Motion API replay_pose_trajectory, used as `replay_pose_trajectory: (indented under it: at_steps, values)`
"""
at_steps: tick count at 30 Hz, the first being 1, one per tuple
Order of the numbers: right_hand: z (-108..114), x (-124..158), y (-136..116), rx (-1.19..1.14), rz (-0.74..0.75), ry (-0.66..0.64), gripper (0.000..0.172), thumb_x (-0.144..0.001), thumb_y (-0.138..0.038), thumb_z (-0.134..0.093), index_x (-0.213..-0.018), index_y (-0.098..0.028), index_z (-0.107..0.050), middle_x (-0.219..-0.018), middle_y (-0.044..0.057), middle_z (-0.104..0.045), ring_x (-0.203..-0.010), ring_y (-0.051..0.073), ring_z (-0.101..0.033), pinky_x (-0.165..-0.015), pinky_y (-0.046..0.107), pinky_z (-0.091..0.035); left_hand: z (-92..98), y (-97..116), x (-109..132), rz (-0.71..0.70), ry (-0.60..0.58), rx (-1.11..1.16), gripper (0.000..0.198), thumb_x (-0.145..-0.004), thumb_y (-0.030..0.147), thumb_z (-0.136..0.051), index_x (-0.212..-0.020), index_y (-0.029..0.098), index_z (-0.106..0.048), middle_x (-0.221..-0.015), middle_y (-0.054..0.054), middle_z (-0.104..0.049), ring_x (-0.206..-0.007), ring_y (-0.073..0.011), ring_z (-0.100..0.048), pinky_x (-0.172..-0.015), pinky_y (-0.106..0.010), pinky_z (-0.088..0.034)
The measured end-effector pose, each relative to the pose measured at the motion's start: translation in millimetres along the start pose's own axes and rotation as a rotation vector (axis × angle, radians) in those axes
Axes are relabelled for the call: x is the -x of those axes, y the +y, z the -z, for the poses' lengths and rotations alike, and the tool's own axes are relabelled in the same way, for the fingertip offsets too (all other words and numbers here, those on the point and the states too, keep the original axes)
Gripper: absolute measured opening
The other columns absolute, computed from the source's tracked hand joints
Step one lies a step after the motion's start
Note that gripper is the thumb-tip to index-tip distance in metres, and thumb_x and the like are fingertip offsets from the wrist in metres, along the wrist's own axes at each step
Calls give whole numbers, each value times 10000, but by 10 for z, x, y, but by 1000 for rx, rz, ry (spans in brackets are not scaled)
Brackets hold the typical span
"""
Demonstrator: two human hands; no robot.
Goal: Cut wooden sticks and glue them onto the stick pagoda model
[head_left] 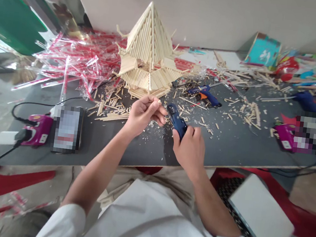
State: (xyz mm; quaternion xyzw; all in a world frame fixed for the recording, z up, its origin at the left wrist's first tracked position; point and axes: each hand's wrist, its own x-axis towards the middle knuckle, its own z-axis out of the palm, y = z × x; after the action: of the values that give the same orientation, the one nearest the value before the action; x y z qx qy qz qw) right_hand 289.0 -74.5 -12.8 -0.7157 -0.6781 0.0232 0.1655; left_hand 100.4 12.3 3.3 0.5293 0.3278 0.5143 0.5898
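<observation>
My left hand [144, 115] is closed in a pinch, with the pale end of a small wooden stick piece [159, 102] showing at the fingertips. My right hand [191, 149] is wrapped round a dark blue hand tool [176, 120], its rounded head pointing toward my left fingers; its exact kind is unclear. The two hands are apart, over the front of the table. Just beyond them stands a pagoda-like model [148, 44] built of thin wooden sticks, with a pointed roof and flared lower eaves.
A blue glue gun [207, 95] lies right of the model, another glue gun [306, 101] farther right. Red-and-clear plastic wrappers [78, 60] heap at left. Cut stick pieces [115, 115] litter the dark table [148, 148]. A phone [67, 128] and purple power socket [38, 130] sit front left.
</observation>
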Motion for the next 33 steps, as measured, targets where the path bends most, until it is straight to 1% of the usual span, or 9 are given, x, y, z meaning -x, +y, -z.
replay_pose_trajectory:
  at_steps: [5,8,10,12,15,19,26,29,33]
  values:
    - [-120,-22,72,19,77,54,632,-969,-510,-618,-1387,-46,-523,-1299,300,-573,-1222,451,-535,-1040,615,-431,-62,106,19,7,-27,-17,428,-932,608,-708,-972,222,-528,-870,-60,-792,-630,-159,-762,-524,-264,-652]
    - [15,-193,106,-173,196,45,512,-987,-438,-621,-1360,-89,-588,-1329,258,-601,-1295,419,-532,-1117,601,-416,-68,180,35,-3,-26,-29,383,-942,556,-720,-975,214,-549,-881,-65,-796,-681,-171,-782,-548,-268,-667]
    - [176,-370,82,-437,271,44,385,-1028,-394,-579,-1322,-151,-636,-1307,198,-645,-1232,342,-612,-1089,520,-480,-53,209,41,-14,-19,-50,343,-953,507,-725,-982,205,-566,-874,-65,-794,-697,-175,-788,-562,-272,-676]
    - [313,-570,8,-728,312,-22,325,-1051,-391,-567,-1316,-224,-653,-1199,116,-709,-1066,257,-697,-982,431,-556,-22,206,36,-23,4,-83,316,-954,472,-734,-993,197,-585,-872,-64,-792,-693,-175,-786,-575,-282,-685]
    - [344,-858,-150,-965,395,-147,260,-1023,-393,-634,-1233,-255,-699,-1143,64,-719,-915,195,-704,-855,363,-580,39,139,3,-25,41,-130,311,-939,471,-749,-997,199,-607,-855,-57,-790,-664,-167,-776,-580,-289,-689]
    - [108,-1114,-271,-1106,375,-227,202,-991,-399,-673,-1070,-219,-721,-995,35,-721,-768,148,-643,-736,317,-548,101,13,-51,-42,72,-163,299,-945,469,-739,-970,193,-627,-796,-51,-776,-641,-159,-765,-572,-278,-683]
    - [-192,-1164,-150,-1265,291,-394,362,-909,-546,-751,-1017,-212,-667,-826,-11,-661,-661,114,-583,-619,270,-491,159,-184,-48,-89,108,-294,257,-950,429,-739,-948,191,-642,-767,-28,-750,-645,-145,-759,-607,-253,-673]
    - [-270,-1162,-112,-1315,269,-465,388,-903,-573,-753,-993,-215,-636,-769,-27,-614,-636,110,-564,-591,265,-467,210,-261,-41,-127,152,-368,257,-920,380,-777,-1073,202,-672,-878,-25,-759,-657,-133,-760,-615,-236,-664]
    - [-343,-1203,-83,-1378,273,-567,371,-924,-572,-733,-962,-224,-609,-712,-44,-591,-593,100,-507,-578,269,-433,296,-249,-48,-259,55,-546,304,-952,311,-733,-1247,235,-725,-999,-44,-780,-747,-138,-769,-675,-246,-652]
